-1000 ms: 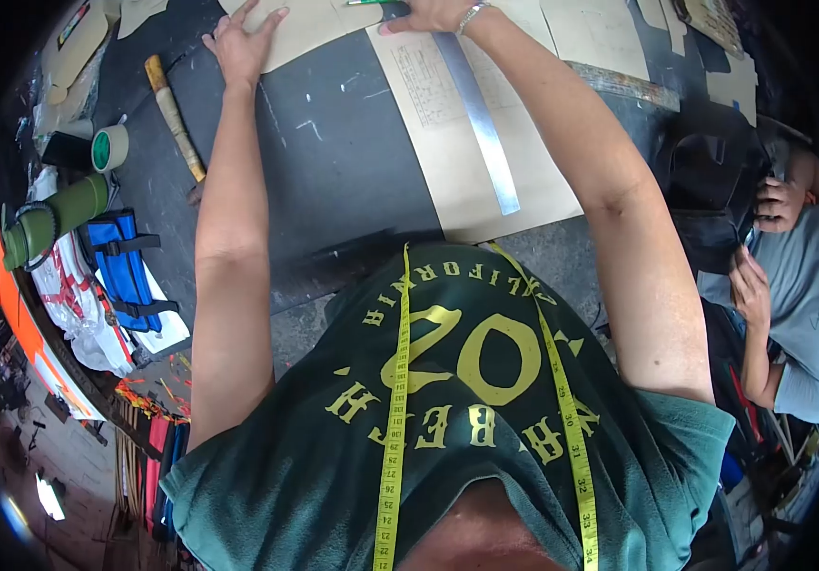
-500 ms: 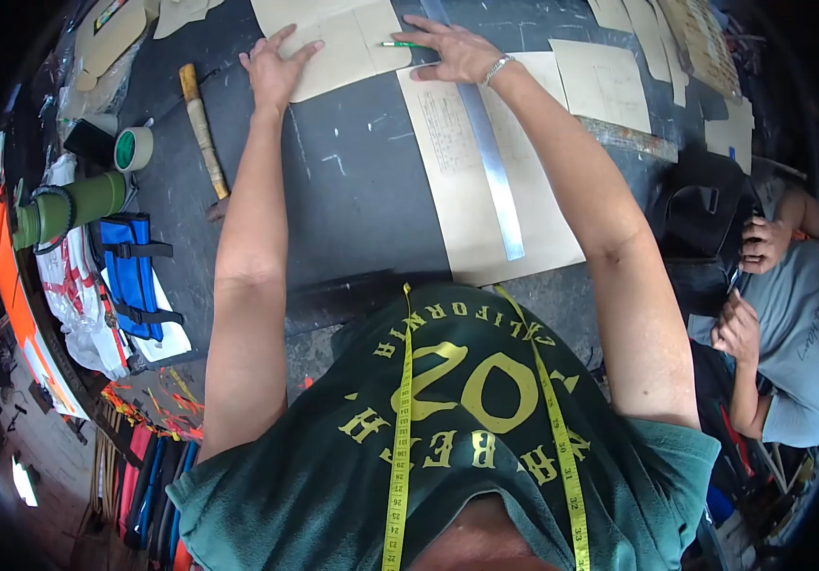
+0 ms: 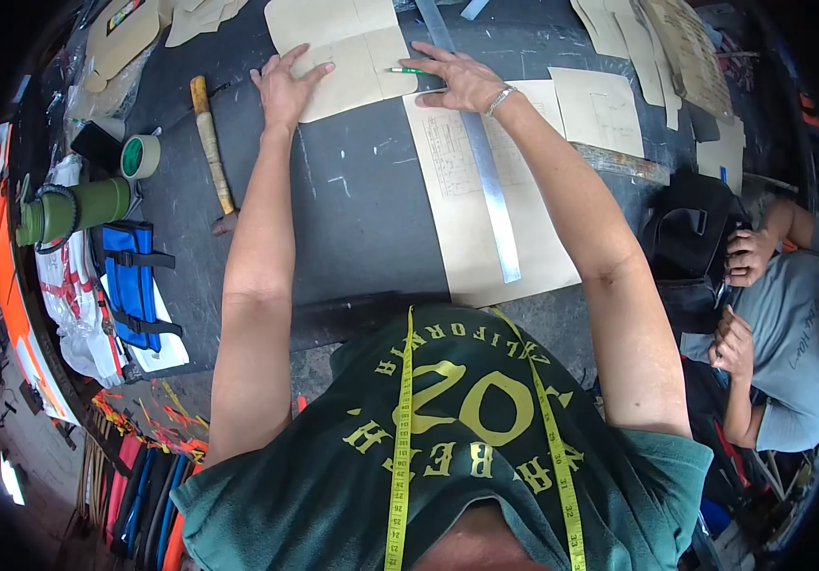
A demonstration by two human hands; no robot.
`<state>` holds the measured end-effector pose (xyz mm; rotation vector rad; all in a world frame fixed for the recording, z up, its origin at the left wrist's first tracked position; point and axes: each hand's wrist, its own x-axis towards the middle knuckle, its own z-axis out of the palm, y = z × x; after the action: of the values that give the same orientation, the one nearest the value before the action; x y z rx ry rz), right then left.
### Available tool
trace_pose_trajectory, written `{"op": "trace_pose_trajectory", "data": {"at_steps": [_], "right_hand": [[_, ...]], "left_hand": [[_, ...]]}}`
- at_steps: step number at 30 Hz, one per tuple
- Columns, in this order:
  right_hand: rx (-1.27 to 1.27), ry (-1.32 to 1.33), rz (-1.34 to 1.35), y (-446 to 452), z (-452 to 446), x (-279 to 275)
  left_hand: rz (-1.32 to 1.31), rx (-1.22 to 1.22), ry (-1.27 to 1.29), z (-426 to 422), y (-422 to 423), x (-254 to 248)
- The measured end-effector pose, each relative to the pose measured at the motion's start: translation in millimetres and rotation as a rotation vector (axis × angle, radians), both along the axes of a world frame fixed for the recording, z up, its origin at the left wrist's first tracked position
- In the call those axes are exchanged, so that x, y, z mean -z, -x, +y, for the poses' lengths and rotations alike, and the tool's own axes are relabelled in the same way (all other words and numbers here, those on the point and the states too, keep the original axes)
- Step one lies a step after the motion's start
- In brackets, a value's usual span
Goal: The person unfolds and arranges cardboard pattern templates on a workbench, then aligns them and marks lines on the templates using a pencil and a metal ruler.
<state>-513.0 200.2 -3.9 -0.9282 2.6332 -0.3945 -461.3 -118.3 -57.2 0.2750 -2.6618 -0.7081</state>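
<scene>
My left hand (image 3: 286, 88) lies with its fingers spread on the left edge of a beige pattern card (image 3: 357, 59). A green pen (image 3: 407, 70) is held between the fingers of my right hand (image 3: 462, 83), at the card's right edge. Beneath that hand runs a long metal ruler (image 3: 493, 195), lying over a larger beige sheet (image 3: 447, 209) with writing and drawn lines. Both rest on the dark work table (image 3: 362, 238). A yellow measuring tape (image 3: 402, 457) hangs round my neck.
At the left lie a hammer (image 3: 209, 143), a tape roll (image 3: 140, 156), a green bottle (image 3: 76, 209) and a blue strapped pouch (image 3: 133, 285). More card pieces (image 3: 598, 109) are at the right. Beyond them a co-worker's hands (image 3: 738, 343) touch a black bag (image 3: 690, 233).
The view has shifted, so the table and both hands appear lower and more of the far side shows. Both hands stay at the card, the pen still in my right hand.
</scene>
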Motion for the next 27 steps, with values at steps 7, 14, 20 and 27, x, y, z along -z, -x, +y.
{"op": "trace_pose_trajectory", "data": {"at_steps": [7, 14, 20, 27], "right_hand": [[0.001, -0.021, -0.016, -1, -1, -7], [-0.109, -0.189, -0.005, 3, -26, -49], [-0.168, -0.243, -0.025, 6, -37, -51], [-0.235, -0.335, -0.021, 15, -53, -60]], "left_hand": [[-0.06, 0.01, -0.045, 2, -2, -8], [-0.069, 0.003, -0.035, 3, -1, -10], [-0.073, 0.023, -0.044, 4, -1, -12], [-0.065, 0.027, -0.055, 5, -2, -15]]}}
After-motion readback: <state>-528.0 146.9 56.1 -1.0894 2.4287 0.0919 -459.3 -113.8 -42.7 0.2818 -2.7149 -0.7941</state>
